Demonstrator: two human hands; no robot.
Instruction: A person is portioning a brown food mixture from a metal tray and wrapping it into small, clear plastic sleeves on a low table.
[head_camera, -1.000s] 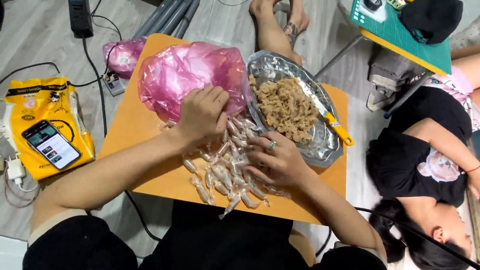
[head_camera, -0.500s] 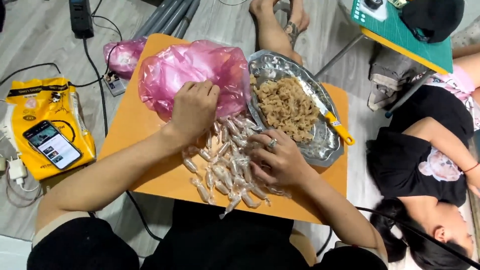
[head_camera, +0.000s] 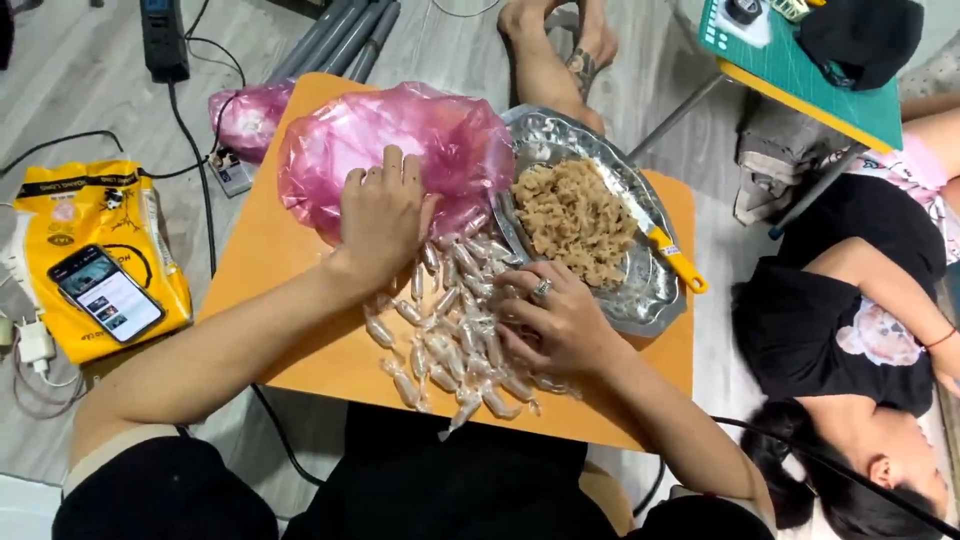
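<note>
A heap of small candies twisted in clear wrappers (head_camera: 450, 340) lies on a low orange table (head_camera: 290, 250). My left hand (head_camera: 385, 215) rests palm down at the mouth of a pink plastic bag (head_camera: 400, 150), fingers curled on its edge. My right hand (head_camera: 555, 325), a ring on one finger, lies spread over the right side of the candy heap. Just beyond it a silver embossed tray (head_camera: 650, 290) holds a mound of brown sticky candy mass (head_camera: 575, 215) and a knife with a yellow handle (head_camera: 675, 260).
A yellow bag (head_camera: 100, 225) with a phone (head_camera: 105, 295) on it lies on the floor at the left, among cables and a charger. Another person (head_camera: 850, 330) lies on the floor at the right. Someone's foot (head_camera: 570, 50) is beyond the table. A second pink bag (head_camera: 245, 115) sits behind.
My left hand has moved up from the candy heap to the mouth of the pink bag. My right hand stays on the candies, shifted slightly.
</note>
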